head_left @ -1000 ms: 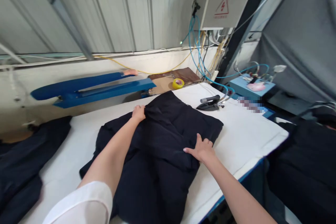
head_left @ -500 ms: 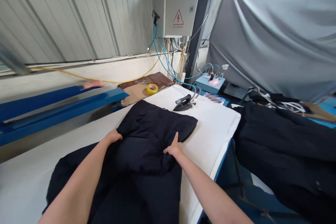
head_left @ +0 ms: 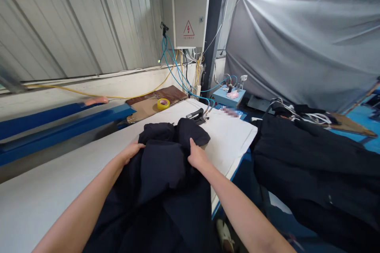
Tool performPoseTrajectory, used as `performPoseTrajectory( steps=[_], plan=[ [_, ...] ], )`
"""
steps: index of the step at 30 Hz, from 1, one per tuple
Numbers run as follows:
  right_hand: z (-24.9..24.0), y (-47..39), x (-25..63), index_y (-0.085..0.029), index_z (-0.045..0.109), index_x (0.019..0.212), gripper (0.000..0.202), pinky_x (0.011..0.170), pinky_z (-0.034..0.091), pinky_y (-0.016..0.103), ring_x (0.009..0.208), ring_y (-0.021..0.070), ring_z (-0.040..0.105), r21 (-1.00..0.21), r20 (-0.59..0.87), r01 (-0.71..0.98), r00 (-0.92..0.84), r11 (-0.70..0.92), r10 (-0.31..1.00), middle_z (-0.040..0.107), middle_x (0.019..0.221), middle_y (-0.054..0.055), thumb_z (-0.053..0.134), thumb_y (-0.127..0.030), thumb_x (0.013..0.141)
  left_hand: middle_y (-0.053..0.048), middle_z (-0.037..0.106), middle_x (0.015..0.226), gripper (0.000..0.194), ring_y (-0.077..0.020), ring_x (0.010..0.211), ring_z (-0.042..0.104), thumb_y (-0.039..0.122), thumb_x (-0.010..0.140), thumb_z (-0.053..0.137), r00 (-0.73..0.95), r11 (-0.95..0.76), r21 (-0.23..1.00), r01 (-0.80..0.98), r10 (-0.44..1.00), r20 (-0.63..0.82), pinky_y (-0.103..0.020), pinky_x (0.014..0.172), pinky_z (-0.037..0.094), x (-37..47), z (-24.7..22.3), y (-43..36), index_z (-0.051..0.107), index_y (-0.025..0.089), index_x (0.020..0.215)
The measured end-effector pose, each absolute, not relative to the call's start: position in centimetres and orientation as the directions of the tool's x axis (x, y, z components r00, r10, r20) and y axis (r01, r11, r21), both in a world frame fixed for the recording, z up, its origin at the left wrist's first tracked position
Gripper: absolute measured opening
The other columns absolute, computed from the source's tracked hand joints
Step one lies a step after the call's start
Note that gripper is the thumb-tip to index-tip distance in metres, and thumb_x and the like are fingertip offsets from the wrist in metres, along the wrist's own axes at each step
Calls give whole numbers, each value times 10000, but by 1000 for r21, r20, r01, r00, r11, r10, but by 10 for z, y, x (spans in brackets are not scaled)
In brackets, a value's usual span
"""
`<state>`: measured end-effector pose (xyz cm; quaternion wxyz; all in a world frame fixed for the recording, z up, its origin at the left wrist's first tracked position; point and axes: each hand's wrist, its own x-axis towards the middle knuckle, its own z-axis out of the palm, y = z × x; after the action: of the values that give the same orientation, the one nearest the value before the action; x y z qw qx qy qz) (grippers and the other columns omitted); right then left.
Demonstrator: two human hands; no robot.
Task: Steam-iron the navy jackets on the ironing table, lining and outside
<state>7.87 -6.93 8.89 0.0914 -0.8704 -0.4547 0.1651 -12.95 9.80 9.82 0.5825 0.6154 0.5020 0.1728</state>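
Note:
A dark, padded garment (head_left: 163, 166) lies bunched over the near part of the white-covered table (head_left: 97, 154), its folds raised between my hands. Its exact kind does not show. My left hand (head_left: 133, 152) is closed on the left side of the cloth, with some fingers hidden. On the right side, my right hand (head_left: 197, 156) grips a fold, the thumb pointing up and away from me. Just beyond the garment rests an iron (head_left: 196, 116) with a dark handle, its lower part partly covered by the cloth.
A roll of yellow tape (head_left: 163, 104) lies on cardboard behind the table. Blue metal beams (head_left: 68, 124) run along the left wall. More dark garments (head_left: 311, 166) are heaped at the right. Blue hoses (head_left: 178, 71) hang below an electrical box (head_left: 190, 16).
The garment's far part has been gathered up into folds and drawn toward me, off the left of the table. Both hands remain on it. The view has turned slightly right.

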Motion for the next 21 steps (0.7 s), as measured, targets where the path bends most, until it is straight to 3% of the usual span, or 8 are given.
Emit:
performPoseTrajectory(
  steps=[3, 9, 17, 21],
  plan=[
    [115, -98, 108, -196, 72, 1393, 852, 743, 418, 299, 978, 246, 545, -259, -149, 802, 518, -539, 842, 532, 1139, 140, 493, -135, 655, -20, 676, 680, 532, -232, 627, 646, 180, 594, 529, 508, 314, 914, 257, 761, -404, -356, 593, 534, -105, 119, 64, 509, 205, 1125],
    [167, -159, 178, -221, 86, 1391, 810, 723, 417, 303, 932, 255, 559, -151, -30, 812, 566, -563, 824, 544, 1095, 132, 493, -189, 692, -17, 677, 715, 553, -220, 633, 641, 134, 563, 575, 720, 300, 950, 90, 639, -270, -374, 615, 534, -9, 162, -12, 522, 194, 1110],
    [305, -304, 358, -208, 211, 1369, 807, 856, 386, 305, 1083, 241, 473, 32, 168, 755, 642, -655, 748, 445, 1277, 74, 560, -157, 643, 8, 670, 787, 565, -178, 669, 630, 202, 572, 620, 864, 182, 958, -220, 492, 106, -311, 633, 522, 176, 231, -92, 509, 180, 1126],
    [360, -384, 486, -175, 215, 1367, 813, 782, 412, 329, 1004, 245, 517, 106, 76, 605, 786, -789, 614, 470, 1234, 95, 589, -215, 646, -16, 654, 944, 578, -207, 833, 614, 320, 632, 611, 880, 27, 968, -251, 423, 216, -345, 750, 495, 290, 224, -124, 471, 185, 1177]
  ],
)
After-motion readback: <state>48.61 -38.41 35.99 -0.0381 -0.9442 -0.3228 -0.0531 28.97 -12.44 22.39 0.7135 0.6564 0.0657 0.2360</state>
